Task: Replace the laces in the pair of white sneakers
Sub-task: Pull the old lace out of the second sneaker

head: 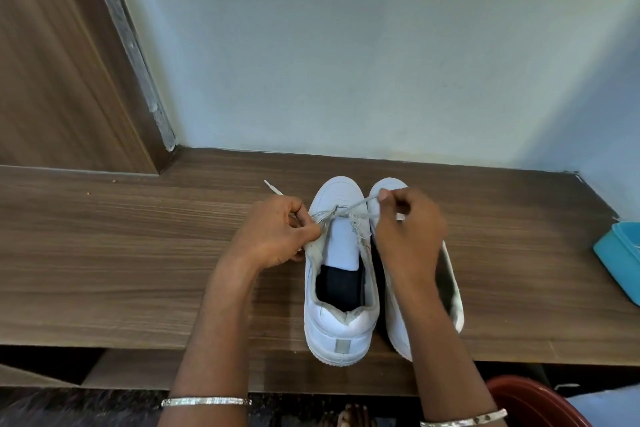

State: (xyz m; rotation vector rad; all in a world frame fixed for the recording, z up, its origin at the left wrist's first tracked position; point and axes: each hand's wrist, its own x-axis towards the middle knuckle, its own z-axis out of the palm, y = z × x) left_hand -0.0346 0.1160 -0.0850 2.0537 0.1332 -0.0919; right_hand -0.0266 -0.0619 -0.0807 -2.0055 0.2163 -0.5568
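Red tub, box right of sneakers

You are in what looks like a room of a home rather than a workplace. In front of you runs a wood-grain laminate counter, its far edge butted against a plain wall painted pale blue. At the counter's far left corner a matching laminate panel rises, with a strip of rough, unfinished plaster along its edge. Household plastic ware sits nearby: a blue plastic box at the counter's right edge and a red plastic tub below its near right corner. A lower laminate shelf shows under the near edge. White sneakers stand on the counter.
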